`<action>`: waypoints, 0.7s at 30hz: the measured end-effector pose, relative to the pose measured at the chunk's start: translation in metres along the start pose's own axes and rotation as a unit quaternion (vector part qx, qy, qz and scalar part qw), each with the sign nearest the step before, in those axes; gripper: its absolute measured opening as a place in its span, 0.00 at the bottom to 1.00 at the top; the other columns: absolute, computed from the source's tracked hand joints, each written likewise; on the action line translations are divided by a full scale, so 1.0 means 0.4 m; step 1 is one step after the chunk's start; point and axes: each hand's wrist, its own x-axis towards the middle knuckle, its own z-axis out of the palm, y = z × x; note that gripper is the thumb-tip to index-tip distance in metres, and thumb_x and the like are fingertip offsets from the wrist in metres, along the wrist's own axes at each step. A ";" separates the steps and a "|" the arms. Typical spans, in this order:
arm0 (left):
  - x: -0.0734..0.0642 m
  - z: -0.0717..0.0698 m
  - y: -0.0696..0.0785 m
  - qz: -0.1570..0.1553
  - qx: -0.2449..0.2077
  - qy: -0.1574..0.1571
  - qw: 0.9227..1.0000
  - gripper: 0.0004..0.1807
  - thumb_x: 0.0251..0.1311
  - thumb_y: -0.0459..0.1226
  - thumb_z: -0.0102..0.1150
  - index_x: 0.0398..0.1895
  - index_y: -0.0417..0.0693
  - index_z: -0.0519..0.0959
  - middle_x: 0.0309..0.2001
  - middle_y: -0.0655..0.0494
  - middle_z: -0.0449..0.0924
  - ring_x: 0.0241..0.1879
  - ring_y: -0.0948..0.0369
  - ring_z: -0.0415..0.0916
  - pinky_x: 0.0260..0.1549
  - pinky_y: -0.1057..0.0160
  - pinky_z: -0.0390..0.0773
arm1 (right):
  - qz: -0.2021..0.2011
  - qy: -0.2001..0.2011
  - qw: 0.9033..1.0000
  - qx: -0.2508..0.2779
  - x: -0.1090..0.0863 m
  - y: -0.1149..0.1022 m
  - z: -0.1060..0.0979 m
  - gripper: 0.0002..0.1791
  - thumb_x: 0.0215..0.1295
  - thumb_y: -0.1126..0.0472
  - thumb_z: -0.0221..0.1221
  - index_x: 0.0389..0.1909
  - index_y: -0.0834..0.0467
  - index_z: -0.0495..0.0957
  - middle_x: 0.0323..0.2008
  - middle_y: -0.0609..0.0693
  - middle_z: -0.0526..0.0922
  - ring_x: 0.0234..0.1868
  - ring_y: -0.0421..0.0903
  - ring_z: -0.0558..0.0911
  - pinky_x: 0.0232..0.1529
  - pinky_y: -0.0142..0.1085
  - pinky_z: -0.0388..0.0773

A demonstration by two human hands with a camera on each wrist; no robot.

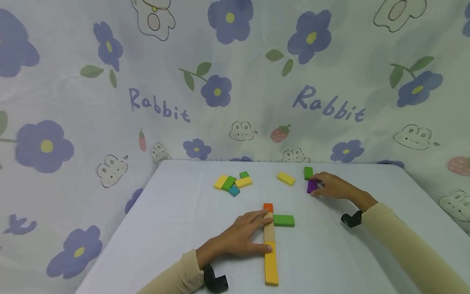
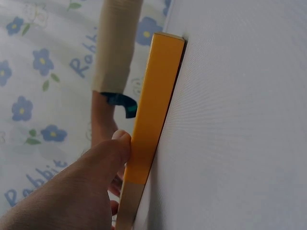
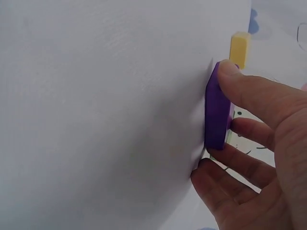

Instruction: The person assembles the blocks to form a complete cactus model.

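In the head view, an upright line of blocks runs toward me: a red-orange block [image 1: 268,206], a plain wooden block [image 1: 269,233] and a long yellow-orange block [image 1: 271,269]. A green block [image 1: 284,221] juts out from the line's right side. My left hand [image 1: 240,234] rests on the line, fingers extended over its far part and thumb touching the yellow-orange block. Farther right, my right hand [image 1: 334,187] pinches a purple block [image 3: 217,115] between thumb and fingers, close to the white tabletop. Fingers partly cover that block in the head view.
Beyond the purple block lies another green block [image 1: 308,173]. Left of it is a yellow block [image 1: 286,179]. A cluster at the back left holds yellow and green blocks and a blue block [image 1: 234,190]. A patterned cloth [image 1: 249,110] hangs behind the table.
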 end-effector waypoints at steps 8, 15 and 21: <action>-0.002 0.010 -0.002 -0.005 -0.007 -0.002 1.000 0.42 0.61 0.70 0.49 0.77 0.73 0.55 0.80 0.65 0.46 0.77 0.57 0.51 0.71 0.44 0.60 | -0.014 0.012 1.000 0.007 -0.012 0.008 0.010 0.35 0.60 0.49 0.70 0.62 0.66 0.74 0.57 0.66 0.78 0.56 0.60 0.78 0.56 0.54 0.79; 0.003 0.014 0.001 0.003 0.004 0.000 1.000 0.42 0.62 0.71 0.47 0.77 0.72 0.54 0.80 0.64 0.46 0.77 0.57 0.51 0.71 0.44 0.60 | -0.036 0.028 0.999 0.009 -0.021 0.009 -0.001 0.32 0.60 0.51 0.70 0.59 0.66 0.76 0.53 0.61 0.80 0.53 0.56 0.81 0.52 0.50 0.82; -0.002 0.003 -0.003 0.005 0.009 0.005 1.000 0.43 0.61 0.71 0.48 0.77 0.71 0.55 0.80 0.63 0.47 0.77 0.57 0.52 0.71 0.44 0.61 | -0.051 0.032 0.998 0.032 -0.021 -0.024 -0.010 0.32 0.61 0.49 0.69 0.60 0.65 0.76 0.51 0.58 0.81 0.53 0.56 0.81 0.52 0.50 0.82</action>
